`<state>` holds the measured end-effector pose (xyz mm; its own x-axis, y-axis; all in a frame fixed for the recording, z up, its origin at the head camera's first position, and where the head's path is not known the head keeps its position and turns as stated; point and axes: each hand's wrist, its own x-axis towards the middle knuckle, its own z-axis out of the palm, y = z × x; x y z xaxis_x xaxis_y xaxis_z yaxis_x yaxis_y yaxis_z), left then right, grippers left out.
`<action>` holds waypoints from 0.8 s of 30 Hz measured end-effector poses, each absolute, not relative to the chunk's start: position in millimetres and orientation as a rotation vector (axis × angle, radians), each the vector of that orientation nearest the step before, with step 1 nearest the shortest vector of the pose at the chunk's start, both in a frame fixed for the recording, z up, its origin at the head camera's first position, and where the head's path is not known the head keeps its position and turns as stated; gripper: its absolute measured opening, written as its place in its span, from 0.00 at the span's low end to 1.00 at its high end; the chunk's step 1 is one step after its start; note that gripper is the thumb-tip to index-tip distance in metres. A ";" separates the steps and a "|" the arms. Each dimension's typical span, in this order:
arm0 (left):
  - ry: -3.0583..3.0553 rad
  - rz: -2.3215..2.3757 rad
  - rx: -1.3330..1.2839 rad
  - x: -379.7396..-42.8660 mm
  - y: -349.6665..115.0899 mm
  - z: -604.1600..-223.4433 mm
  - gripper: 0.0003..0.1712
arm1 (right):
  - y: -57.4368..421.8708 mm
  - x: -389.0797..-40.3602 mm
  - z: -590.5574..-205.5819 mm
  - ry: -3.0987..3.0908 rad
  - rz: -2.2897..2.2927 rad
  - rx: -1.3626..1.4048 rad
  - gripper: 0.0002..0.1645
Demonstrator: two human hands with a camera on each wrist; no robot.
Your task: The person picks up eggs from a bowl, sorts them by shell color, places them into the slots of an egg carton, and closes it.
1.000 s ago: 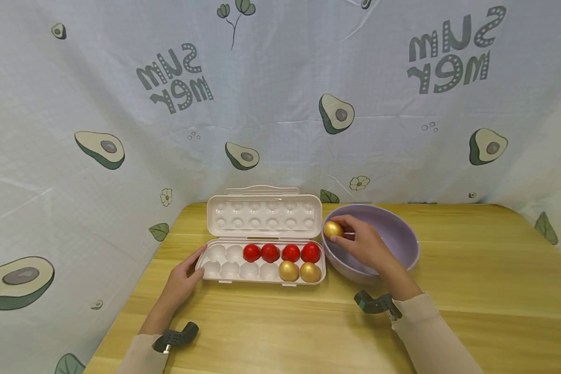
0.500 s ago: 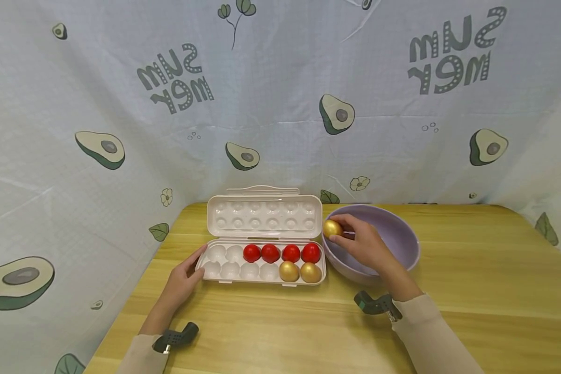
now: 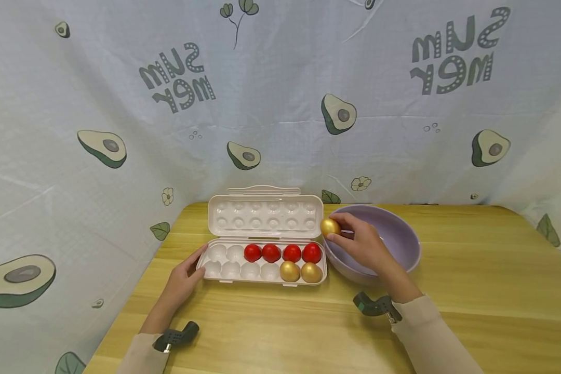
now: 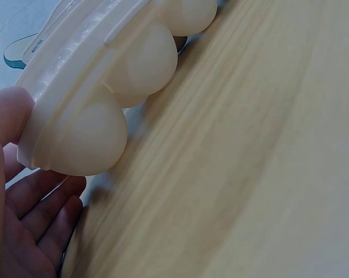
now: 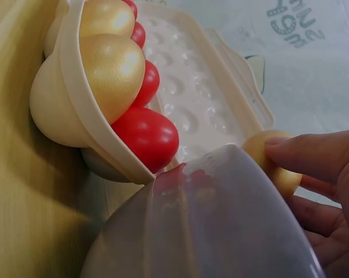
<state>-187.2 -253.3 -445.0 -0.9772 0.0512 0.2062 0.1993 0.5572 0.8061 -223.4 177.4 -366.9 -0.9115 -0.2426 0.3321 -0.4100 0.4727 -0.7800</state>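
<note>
My right hand (image 3: 362,243) pinches a golden egg (image 3: 330,227) between thumb and fingers, above the left rim of the purple bowl (image 3: 404,234). In the right wrist view the thumb presses on the egg (image 5: 272,165), just past the bowl's edge. A cream plastic egg carton (image 3: 266,236) lies with its lid raised at the back. Several red eggs (image 3: 292,253) fill the right part of its back row. Two golden eggs (image 3: 301,272) sit at the right end of the front row. My left hand (image 3: 182,278) grips the carton's left end, thumb on the rim (image 4: 38,124).
The wooden table (image 3: 280,327) carries the carton and bowl. The bowl stands close against the carton's right end. Behind hangs a pale curtain (image 3: 280,104) printed with avocados. Each wrist wears a dark camera mount (image 3: 179,336).
My right hand has shifted slightly left with the golden egg, toward the carton's end. The left hand stays on the carton. The head view has shifted a little.
</note>
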 end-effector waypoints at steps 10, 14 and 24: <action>-2.626 -1.391 -0.216 -188.0 -253.6 -445.6 0.32 | 173.5 -221.3 -364.4 -2.514 1.400 0.592 0.26; -2.621 -1.398 -0.223 -187.9 -253.4 -445.3 0.32 | 171.1 -220.2 -362.9 -2.492 1.382 0.610 0.26; -2.639 -1.389 -0.217 -172.3 -237.7 -414.1 0.31 | 165.5 -217.9 -360.9 -2.460 1.421 0.672 0.25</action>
<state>-172.3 -237.7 -414.1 -0.9781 0.0576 0.1998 0.1973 0.5603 0.8044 -217.9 165.5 -360.9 -0.8707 -0.2757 0.4074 -0.4906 0.4272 -0.7595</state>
